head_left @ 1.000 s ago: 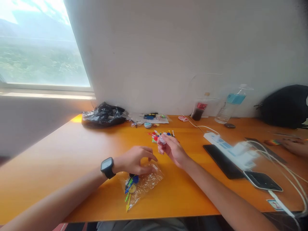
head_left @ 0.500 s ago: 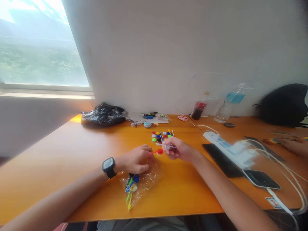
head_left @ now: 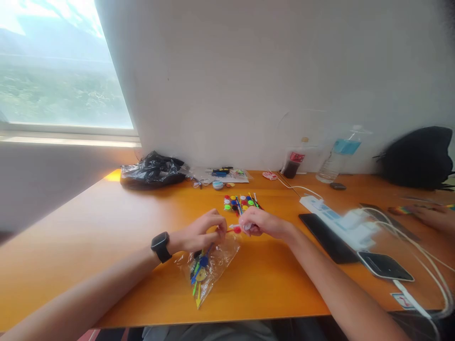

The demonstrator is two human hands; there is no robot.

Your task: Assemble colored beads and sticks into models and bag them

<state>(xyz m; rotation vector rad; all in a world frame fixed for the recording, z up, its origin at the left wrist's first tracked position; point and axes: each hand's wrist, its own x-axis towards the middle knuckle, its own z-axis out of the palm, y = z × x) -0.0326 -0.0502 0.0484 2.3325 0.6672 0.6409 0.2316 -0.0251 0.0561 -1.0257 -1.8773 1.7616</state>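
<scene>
My left hand (head_left: pixel 208 229) is bent closed at the top of a clear plastic bag (head_left: pixel 222 263), its fingertips pinching the bag. Inside lie yellow, green, blue and black arrow-shaped spinners (head_left: pixel 201 274). My right hand (head_left: pixel 261 222) is closed around a white arrow spinner (head_left: pixel 233 227), whose point sticks out to the left. Between the hands is a red spinner (head_left: pixel 237 230), its thin shaft reaching toward my left fingers; which hand bears it I cannot tell. Just behind, small coloured round pieces (head_left: pixel 232 202) sit in rows, with thin coloured arrows (head_left: pixel 255 199) beside them.
A black plastic bag (head_left: pixel 152 170), a sheet with tools (head_left: pixel 222 173) and a round tin (head_left: pixel 218 184) lie along the wall. To the right are bottles (head_left: pixel 294 158), a power strip (head_left: pixel 320 208) with cables, a black tablet (head_left: pixel 329 237), a phone (head_left: pixel 386 265) and another person's hand (head_left: pixel 435 215).
My left hand has risen slightly and the clear bag has shifted right with it. My right hand has dipped a little, and the red spinner sits lower, partly behind the white one.
</scene>
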